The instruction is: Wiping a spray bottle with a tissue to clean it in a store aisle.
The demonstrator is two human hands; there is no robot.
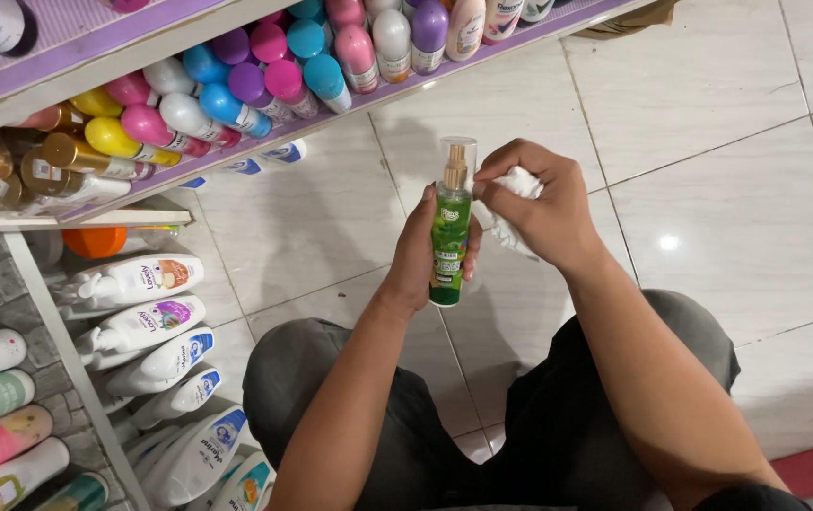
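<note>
A: Where's free room?
B: Right side & ahead, bare tiled floor, wide open.
A: Left?
B: Blocked. Purple shelf packed w/ roll-on bottles, no gaps. Below it, white pump bottles lie crowded.
A: Underneath?
B: The person's knees fill it.

Glossy green plastic spray bottle with clear cap, soft white cloth, glossy floor tiles.

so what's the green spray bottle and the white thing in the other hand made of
Green spray bottle: probably glossy plastic under a printed green wrap, with a clear see-through cap and a gold-looking pump that may be metallised. White wad in the right hand: soft cloth or tissue, matte and crumpled; which one is unclear.
</note>
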